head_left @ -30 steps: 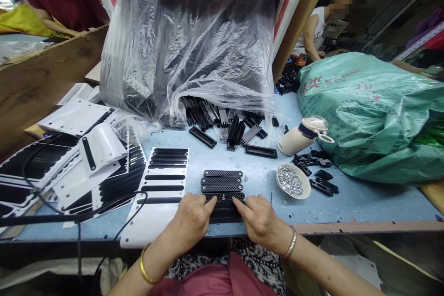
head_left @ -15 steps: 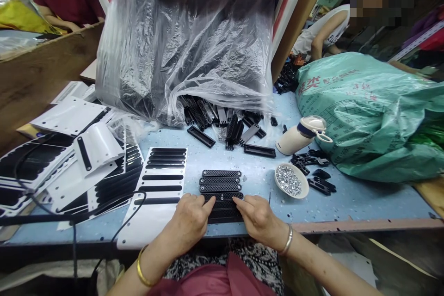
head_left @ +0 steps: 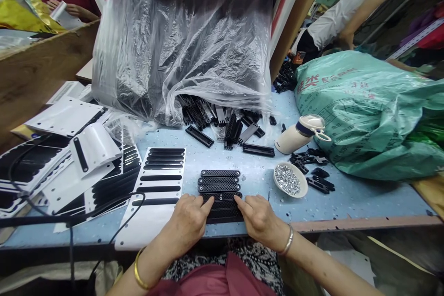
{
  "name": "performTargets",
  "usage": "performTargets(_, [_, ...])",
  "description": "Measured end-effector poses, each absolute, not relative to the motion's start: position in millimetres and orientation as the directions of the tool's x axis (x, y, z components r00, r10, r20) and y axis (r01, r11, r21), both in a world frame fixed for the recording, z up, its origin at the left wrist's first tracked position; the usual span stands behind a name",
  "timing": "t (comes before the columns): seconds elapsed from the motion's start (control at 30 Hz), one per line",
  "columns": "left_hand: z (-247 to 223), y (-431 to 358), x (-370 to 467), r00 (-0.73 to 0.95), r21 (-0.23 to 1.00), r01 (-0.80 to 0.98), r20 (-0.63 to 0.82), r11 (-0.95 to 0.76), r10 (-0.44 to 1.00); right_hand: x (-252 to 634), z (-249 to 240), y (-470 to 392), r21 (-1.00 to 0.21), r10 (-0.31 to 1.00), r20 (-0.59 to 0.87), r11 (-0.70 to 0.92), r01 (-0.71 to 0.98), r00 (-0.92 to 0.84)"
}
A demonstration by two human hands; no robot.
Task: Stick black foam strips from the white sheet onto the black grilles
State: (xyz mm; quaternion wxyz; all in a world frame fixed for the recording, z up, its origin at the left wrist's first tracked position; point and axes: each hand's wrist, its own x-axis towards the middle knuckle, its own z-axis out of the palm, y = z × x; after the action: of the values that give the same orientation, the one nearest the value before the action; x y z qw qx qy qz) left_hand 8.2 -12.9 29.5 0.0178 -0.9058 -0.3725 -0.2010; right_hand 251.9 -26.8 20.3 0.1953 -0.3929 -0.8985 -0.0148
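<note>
Several black perforated strips (head_left: 219,181) lie in a stacked row on the blue table, with small silvery pieces at their ends. My left hand (head_left: 192,217) touches the left end of a nearer strip with an extended index finger, the other fingers curled. At the right end, my right hand (head_left: 257,216) does the same with its index finger. A small silvery piece shows on the strip between the fingertips. Whether either hand pinches anything tiny is hidden. To the right stands a white bowl (head_left: 304,187) full of small metal pieces.
A sheet with black strips (head_left: 152,212) lies left of my hands, near more sheets (head_left: 65,115) and a black cable. Behind are loose black parts (head_left: 199,136) and a large clear plastic bag (head_left: 187,46). A bottle (head_left: 293,136) and green bag (head_left: 364,120) stand right. Two people are beyond.
My hands stay almost in place at the strips. The person at the upper right has leaned and shifted; the one at the upper left now holds something white. The view has shifted slightly.
</note>
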Motion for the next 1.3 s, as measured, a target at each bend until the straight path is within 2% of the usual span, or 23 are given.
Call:
performTargets(0.1, [28,-13,8,0.64,0.124,0.685,0.368,-0.718,0.674,258,16,-26,-0.175,0.704,0.427,0.68,0.712,-0.567])
performTargets(0.23, [27,-13,8,0.644,0.122,0.683,0.366,-0.72,0.672,262,15,-26,-0.216,0.724,0.427,0.664,0.716,-0.542])
performTargets(0.43, [30,-13,9,0.647,0.111,0.69,0.346,-0.715,0.679,262,15,-26,-0.157,0.7,0.402,0.688,0.709,-0.59])
performTargets(0.67, [32,-18,-3,0.633,0.077,0.726,0.315,-0.684,0.707,263,9,-24,-0.23,0.69,0.434,0.706,0.67,-0.579])
performTargets(1.0, [27,-19,-21,0.6,0.029,0.763,0.341,-0.646,0.724,263,7,-26,-0.205,0.666,0.464,0.722,0.661,-0.583])
performTargets(1.07, [28,-19,-22,0.608,0.042,0.747,0.361,-0.663,0.707,261,10,-24,-0.232,0.672,0.48,0.717,0.657,-0.564])
performTargets(1.2, [34,-16,-18,0.595,0.092,0.741,0.37,-0.666,0.713,255,17,-18,-0.362,0.72,0.507,0.677,0.641,-0.474])
performTargets(1.3, [41,-13,-5,0.563,0.146,0.739,0.403,-0.657,0.722,244,23,-9,-0.404,0.74,0.473,0.664,0.629,-0.477])
